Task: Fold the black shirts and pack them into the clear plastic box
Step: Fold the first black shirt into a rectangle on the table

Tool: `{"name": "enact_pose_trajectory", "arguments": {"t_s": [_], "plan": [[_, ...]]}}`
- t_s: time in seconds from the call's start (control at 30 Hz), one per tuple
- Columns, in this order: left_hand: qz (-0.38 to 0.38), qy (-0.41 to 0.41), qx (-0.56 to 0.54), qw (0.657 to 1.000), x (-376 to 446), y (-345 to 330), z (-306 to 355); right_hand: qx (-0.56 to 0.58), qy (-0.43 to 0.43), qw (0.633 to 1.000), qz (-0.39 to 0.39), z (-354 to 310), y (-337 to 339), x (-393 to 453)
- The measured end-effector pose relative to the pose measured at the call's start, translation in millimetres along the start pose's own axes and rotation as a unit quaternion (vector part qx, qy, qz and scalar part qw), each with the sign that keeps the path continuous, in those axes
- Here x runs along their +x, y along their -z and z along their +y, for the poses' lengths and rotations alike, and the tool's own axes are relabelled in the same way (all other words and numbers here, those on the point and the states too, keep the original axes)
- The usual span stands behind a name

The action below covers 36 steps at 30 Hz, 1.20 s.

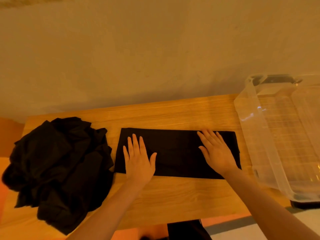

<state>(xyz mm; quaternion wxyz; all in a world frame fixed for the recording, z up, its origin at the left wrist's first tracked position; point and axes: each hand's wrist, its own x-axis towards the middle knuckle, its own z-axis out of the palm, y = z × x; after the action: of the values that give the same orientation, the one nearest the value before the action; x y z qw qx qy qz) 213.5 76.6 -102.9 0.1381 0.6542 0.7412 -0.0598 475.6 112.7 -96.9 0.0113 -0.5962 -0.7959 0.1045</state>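
Beside the clear plastic box (270, 135), on the table (173, 111), you're pressing one black shirt (176, 153) into a long flat rectangle, so it's lying part-folded. Your left hand (138, 160) and right hand (216, 151) are both lying flat on it, fingers (136, 144) straight and slightly spread, gripping nothing. On the far side of that shirt from the box, a crumpled pile of black shirts (58, 168) is waiting, soft and rumpled. I'm seeing no shirts in the rigid, see-through box, so packing looks unstarted.
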Motion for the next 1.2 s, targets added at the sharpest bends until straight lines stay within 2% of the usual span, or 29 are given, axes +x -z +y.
{"name": "enact_pose_trajectory", "arguments": {"t_s": [0.03,0.1,0.2,0.3,0.4,0.5,0.53,0.57,0.63,0.7,0.77,0.8,0.9,1.0,1.13,1.2], "plan": [[-0.011,0.019,-0.003,1.0,-2.4,-3.3,-0.6,-0.015,0.03,0.999,-0.027,4.3,-2.1,7.5],[0.0,0.026,-0.008,1.0,2.4,-5.0,-8.2,-0.031,0.039,0.996,-0.074,19.4,-8.9,11.2],[0.011,-0.032,-0.002,0.999,27.9,-2.0,-19.3,-0.026,-0.037,0.996,-0.072,42.1,-17.2,-7.4],[-0.001,-0.109,0.027,0.994,63.6,8.9,-20.3,0.01,-0.129,0.991,-0.04,34.3,-23.6,-34.3],[-0.025,-0.16,0.067,0.985,93.7,18.2,-16.1,0.107,-0.224,0.968,-0.023,-12.3,-28.4,-60.3],[0.02,-0.139,0.08,0.987,91.6,30.5,3.3,0.273,-0.28,0.92,-0.026,-43.9,-15.8,-75.0],[0.038,-0.12,0.056,0.99,80.2,32.7,14.7,0.309,-0.278,0.91,-0.01,-41.4,-8.4,-74.2],[0.052,-0.106,0.025,0.993,64.3,32.3,28.5,0.303,-0.253,0.919,0.013,-33.9,-3.3,-70.7],[0.048,-0.111,-0.024,0.992,24.9,18.4,55.6,0.215,-0.145,0.965,0.034,-15.5,1.8,-59.1],[0.021,-0.122,-0.011,0.992,-8.8,-1.5,70.2,0.107,0.006,0.994,-0.008,2.0,-5.0,-47.3],[-0.017,-0.125,0.031,0.992,-20.6,-15.9,67.8,-0.001,0.131,0.989,-0.063,17.1,-19.1,-43.2],[-0.032,-0.132,0.042,0.99,-19.8,-19.0,63.8,-0.032,0.16,0.984,-0.076,24.8,-23.6,-44.6],[-0.019,-0.177,0.059,0.982,-9.3,-16.8,50.8,-0.03,0.117,0.991,-0.063,38.4,-31.0,-62.2],[-0.02,-0.202,0.079,0.976,-1.8,-12.3,44.2,0.012,0.051,0.997,-0.047,19.4,-43.1,-93.6],[-0.01,-0.172,0.057,0.983,-23.2,-6.4,46.7,0.151,-0.013,0.988,-0.034,-8.6,-49.1,-134.9],[0.032,-0.198,0.04,0.979,-58.9,-10.5,54.8,0.173,-0.023,0.985,-0.017,-8.7,-43.3,-150.7]]}}
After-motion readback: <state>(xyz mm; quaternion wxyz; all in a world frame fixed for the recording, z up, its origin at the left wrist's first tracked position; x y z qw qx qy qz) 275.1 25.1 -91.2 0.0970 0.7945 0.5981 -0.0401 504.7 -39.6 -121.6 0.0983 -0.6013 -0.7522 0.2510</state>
